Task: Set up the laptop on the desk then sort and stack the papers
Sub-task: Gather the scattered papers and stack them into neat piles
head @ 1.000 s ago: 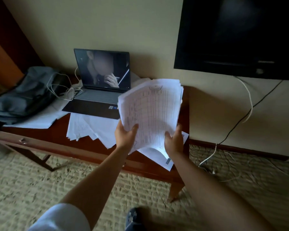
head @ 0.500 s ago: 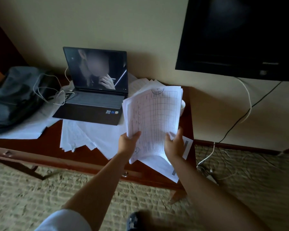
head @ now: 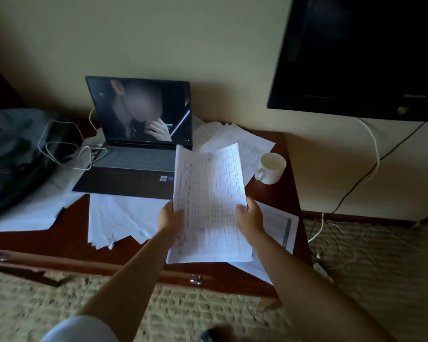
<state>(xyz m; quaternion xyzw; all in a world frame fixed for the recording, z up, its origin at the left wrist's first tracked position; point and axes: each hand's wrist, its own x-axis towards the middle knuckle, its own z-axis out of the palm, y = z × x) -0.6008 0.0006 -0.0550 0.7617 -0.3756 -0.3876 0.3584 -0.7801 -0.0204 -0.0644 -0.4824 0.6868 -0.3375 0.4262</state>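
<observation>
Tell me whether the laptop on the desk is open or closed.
Open. The laptop has its lid raised, its screen lit with a picture, and the keyboard exposed on the desk.

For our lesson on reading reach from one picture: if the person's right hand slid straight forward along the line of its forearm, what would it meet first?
The right hand grips the held stack of papers and points up-left toward the wall. Beyond the stack it would probably meet the loose sheets behind, right of the laptop; the white mug sits off to the right. Depth is uncertain.
</observation>
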